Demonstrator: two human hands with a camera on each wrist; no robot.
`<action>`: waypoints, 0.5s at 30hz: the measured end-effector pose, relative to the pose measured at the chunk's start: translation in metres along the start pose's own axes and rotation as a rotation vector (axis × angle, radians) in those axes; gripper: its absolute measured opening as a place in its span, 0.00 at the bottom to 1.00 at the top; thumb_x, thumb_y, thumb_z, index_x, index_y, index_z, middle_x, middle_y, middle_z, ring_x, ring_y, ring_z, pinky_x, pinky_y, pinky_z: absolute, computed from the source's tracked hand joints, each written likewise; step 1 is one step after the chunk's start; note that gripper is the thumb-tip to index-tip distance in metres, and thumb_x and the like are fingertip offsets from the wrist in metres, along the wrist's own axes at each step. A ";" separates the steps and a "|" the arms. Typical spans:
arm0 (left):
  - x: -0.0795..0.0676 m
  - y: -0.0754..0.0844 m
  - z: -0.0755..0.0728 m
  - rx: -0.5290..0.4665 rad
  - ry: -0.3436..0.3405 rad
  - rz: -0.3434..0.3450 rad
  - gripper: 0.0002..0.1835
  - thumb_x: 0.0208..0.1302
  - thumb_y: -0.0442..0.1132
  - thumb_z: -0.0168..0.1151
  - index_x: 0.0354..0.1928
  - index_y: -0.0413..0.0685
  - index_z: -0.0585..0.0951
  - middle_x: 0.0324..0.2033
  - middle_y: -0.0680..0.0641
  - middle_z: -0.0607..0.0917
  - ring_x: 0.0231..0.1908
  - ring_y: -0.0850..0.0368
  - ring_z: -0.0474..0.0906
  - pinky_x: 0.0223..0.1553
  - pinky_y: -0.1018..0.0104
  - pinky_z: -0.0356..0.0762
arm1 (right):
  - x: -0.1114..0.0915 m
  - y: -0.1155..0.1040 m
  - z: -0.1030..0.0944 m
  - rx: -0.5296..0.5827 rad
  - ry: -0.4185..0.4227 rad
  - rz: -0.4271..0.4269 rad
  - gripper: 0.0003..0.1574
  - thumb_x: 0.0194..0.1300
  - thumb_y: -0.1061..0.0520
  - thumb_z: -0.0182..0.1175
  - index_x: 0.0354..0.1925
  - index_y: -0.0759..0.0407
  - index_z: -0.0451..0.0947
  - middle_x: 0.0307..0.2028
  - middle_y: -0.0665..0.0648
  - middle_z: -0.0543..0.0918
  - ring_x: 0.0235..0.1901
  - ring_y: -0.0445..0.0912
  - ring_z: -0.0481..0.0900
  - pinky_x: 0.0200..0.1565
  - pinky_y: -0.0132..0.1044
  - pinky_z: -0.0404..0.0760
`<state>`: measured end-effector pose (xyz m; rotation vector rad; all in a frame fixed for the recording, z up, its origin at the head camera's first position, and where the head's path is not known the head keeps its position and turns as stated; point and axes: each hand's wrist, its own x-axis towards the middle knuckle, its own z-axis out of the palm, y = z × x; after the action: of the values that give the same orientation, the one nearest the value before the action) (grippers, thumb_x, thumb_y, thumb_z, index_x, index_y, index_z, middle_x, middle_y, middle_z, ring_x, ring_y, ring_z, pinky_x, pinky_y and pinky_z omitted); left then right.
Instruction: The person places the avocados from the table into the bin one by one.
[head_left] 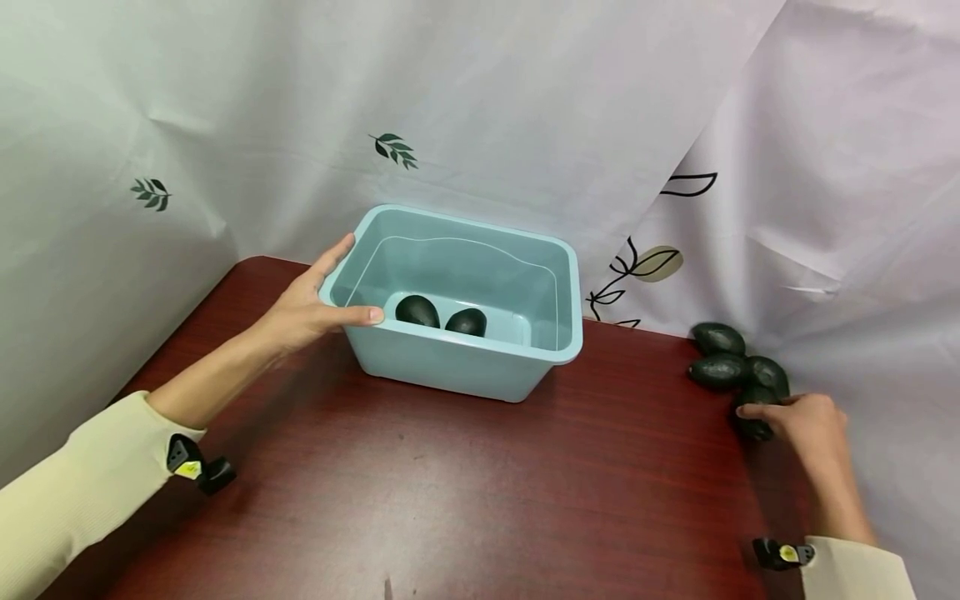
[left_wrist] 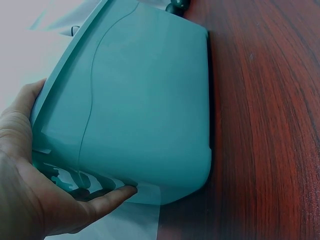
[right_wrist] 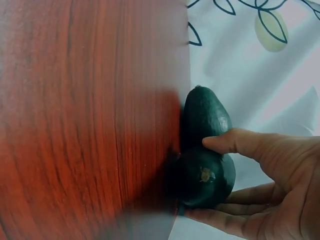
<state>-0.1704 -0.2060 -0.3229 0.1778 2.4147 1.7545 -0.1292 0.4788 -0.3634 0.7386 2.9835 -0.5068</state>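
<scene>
A person's right hand point(head_left: 813, 425) grips a dark avocado point(right_wrist: 199, 180) at the right edge of a reddish-brown wooden table point(head_left: 465, 492), thumb on one side and fingers on the other. The fruit is the nearest of a cluster of four: three more avocados point(head_left: 718, 372) lie beyond it, bunched beside the hanging pale cloth point(head_left: 487, 100). Across the table, well apart from the cluster, the left hand point(head_left: 296, 315) grasps the left end of a light blue bin point(head_left: 457, 367), its thumb over the front rim. On the bin's floor sit two avocados point(head_left: 417, 311), their lower parts hidden by the front wall. The step in hand looks to be picking up one piece of fruit to join that pair, with the work perhaps a third done. Seen from the right wrist, the thumb tip rests close to where the gripped fruit meets its neighbor, so the next move probably calls for a firm hold and a clean lift that leaves the others unnudged. After that, a carry leftward over the rim and a gentle release would suit, the left hand steadying the bin.
</scene>
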 end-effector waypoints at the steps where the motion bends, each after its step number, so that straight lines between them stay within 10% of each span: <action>1: 0.000 0.000 0.000 0.001 0.003 0.003 0.62 0.59 0.47 0.79 0.81 0.86 0.44 0.81 0.63 0.53 0.71 0.52 0.64 0.66 0.52 0.71 | 0.000 0.000 -0.001 0.012 0.000 0.008 0.36 0.54 0.31 0.75 0.24 0.64 0.85 0.24 0.65 0.82 0.42 0.67 0.73 0.34 0.46 0.75; 7: 0.000 0.001 0.000 -0.002 0.009 0.009 0.62 0.58 0.46 0.79 0.81 0.85 0.44 0.81 0.63 0.53 0.72 0.51 0.63 0.68 0.50 0.69 | -0.004 -0.002 -0.007 0.057 -0.003 0.043 0.57 0.56 0.30 0.73 0.64 0.75 0.76 0.65 0.82 0.72 0.58 0.80 0.65 0.51 0.63 0.77; 15: 0.000 0.000 0.000 0.000 0.005 0.003 0.61 0.59 0.46 0.79 0.81 0.86 0.44 0.82 0.62 0.53 0.72 0.51 0.64 0.66 0.50 0.71 | -0.006 -0.006 -0.016 0.113 0.054 0.041 0.56 0.58 0.32 0.73 0.65 0.75 0.75 0.53 0.80 0.81 0.60 0.80 0.60 0.53 0.63 0.72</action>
<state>-0.1701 -0.2057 -0.3232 0.1768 2.4186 1.7587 -0.1253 0.4762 -0.3462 0.8334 3.0028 -0.6688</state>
